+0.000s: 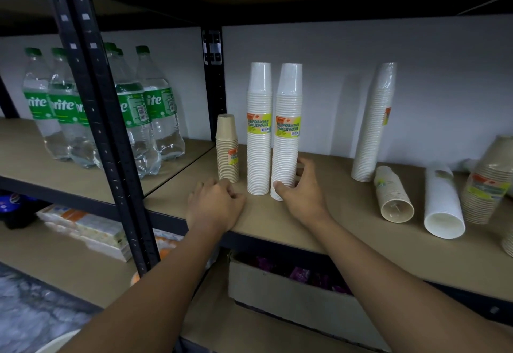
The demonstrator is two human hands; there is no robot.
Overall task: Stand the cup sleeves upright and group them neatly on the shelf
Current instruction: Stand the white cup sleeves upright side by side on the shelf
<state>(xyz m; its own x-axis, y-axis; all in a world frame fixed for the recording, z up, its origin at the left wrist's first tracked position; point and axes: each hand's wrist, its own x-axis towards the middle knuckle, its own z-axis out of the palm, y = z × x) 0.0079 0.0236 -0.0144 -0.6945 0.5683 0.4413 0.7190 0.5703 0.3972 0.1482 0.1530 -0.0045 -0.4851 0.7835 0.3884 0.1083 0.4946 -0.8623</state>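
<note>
Two tall white cup sleeves stand upright side by side on the shelf (319,230): the left one (259,141) and the right one (287,141). My right hand (301,190) grips the base of the right one. A short tan cup sleeve (227,149) stands upright to their left. My left hand (215,202) rests curled on the shelf in front of it, holding nothing. Farther right, another tall white sleeve (373,124) leans against the wall. A tan sleeve (392,194) and a white sleeve (442,202) lie on their sides.
A wider tan stack of cups (488,183) leans at the far right edge. Sprite bottles (144,108) fill the neighbouring shelf bay beyond the black upright post (97,102). A cardboard box (291,291) sits on the shelf below.
</note>
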